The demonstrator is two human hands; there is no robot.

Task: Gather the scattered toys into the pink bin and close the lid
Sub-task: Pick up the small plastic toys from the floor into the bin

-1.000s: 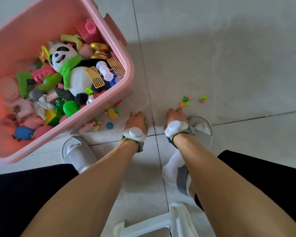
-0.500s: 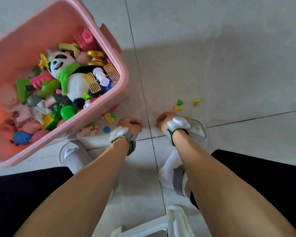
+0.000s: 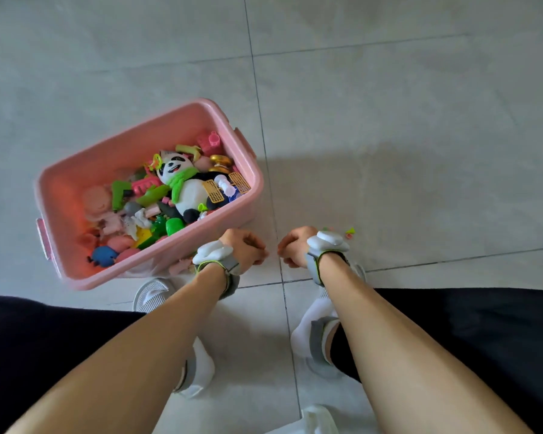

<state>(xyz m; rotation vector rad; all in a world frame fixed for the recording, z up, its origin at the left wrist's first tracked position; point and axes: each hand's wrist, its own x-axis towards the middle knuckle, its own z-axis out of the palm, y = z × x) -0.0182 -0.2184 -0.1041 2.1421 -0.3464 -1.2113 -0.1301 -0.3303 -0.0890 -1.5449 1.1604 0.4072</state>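
Note:
The pink bin (image 3: pixel 254 183) stands open on the tiled floor at centre left. It is full of several toys, among them a plush panda (image 3: pixel 185 189) with a green scarf. My left hand (image 3: pixel 245 249) hovers by the bin's near right corner with its fingers curled into a fist. My right hand (image 3: pixel 295 247) is also a fist, a short gap to the right. Nothing shows inside either fist. A few small green and orange toy bits (image 3: pixel 350 232) lie on the floor behind my right wrist. A pink toy (image 3: pixel 181 266) lies by the bin under my left wrist. No lid is in view.
My feet in grey slippers (image 3: pixel 151 292) and white socks stand on the floor below the bin. A white plastic stool edge (image 3: pixel 314 418) shows at the bottom. Grey tiles stretch away above and to the right.
Both hands went from lying flat on the floor to closed fists and lifted off it. The view pulled back and up, so the whole bin now shows.

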